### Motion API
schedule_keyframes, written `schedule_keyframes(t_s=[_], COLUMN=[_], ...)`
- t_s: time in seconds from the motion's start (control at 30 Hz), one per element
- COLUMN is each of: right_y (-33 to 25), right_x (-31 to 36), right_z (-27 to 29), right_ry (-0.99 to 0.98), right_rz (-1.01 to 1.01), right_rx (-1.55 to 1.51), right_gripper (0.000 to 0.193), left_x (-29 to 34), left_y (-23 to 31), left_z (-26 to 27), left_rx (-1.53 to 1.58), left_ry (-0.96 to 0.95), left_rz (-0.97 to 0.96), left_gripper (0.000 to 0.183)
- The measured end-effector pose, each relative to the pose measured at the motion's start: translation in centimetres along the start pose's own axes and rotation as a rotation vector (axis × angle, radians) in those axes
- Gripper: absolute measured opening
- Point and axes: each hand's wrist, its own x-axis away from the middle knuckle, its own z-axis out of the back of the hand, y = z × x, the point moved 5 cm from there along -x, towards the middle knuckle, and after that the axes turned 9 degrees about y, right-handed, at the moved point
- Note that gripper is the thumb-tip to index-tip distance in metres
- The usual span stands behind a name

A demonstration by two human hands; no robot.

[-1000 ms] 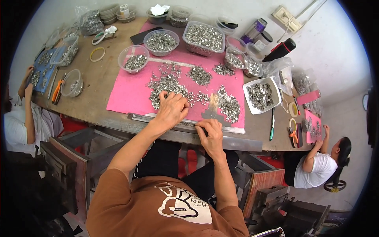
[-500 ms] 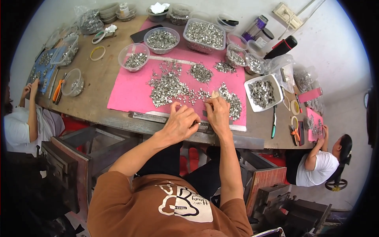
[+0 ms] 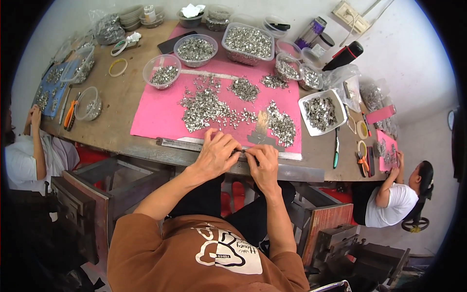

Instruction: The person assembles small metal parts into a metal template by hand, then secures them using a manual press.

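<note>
1. Position: The small dark piece (image 3: 243,152) sat between the fingertips at the front edge of the desk (image 3: 116,109), just beside the metal bar (image 3: 184,144) and in front of the pink mat (image 3: 155,117).
2. Grip: The left hand (image 3: 215,155) and the right hand (image 3: 264,165) were each pinched nearly closed, thumb against finger, and both appeared to have hold of that piece (how much each bore could not be told).
3. Method: Good practice, as judged here, called for light, even pressure from both sides, wrists low, and the piece kept close over the edge, clear of the heap of metal bits (image 3: 199,113), where a dropped one would be hard to find.
4. Orientation: The bar's long axis ran left to right along the desk edge, its left end slightly farther from the person. The piece was too small and too covered for its own direction to be read.
</note>
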Motion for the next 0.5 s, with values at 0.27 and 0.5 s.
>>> schedule_keyframes(t_s=[0.27, 0.5], right_y=[2.2, 4.8], right_x=[-2.7, -5.3], right_z=[-1.1, -4.4], right_ry=[-0.023, -0.067], right_rz=[-0.03, -0.057], right_rx=[-0.043, 0.141], right_gripper=[0.012, 0.008], left_x=[0.3, 0.3], left_y=[0.3, 0.2], left_z=[0.0, -0.6], left_rx=[-0.043, -0.043], left_ry=[0.021, 0.01], left_rz=[-0.025, 0.015], left_gripper=[0.012, 0.014])
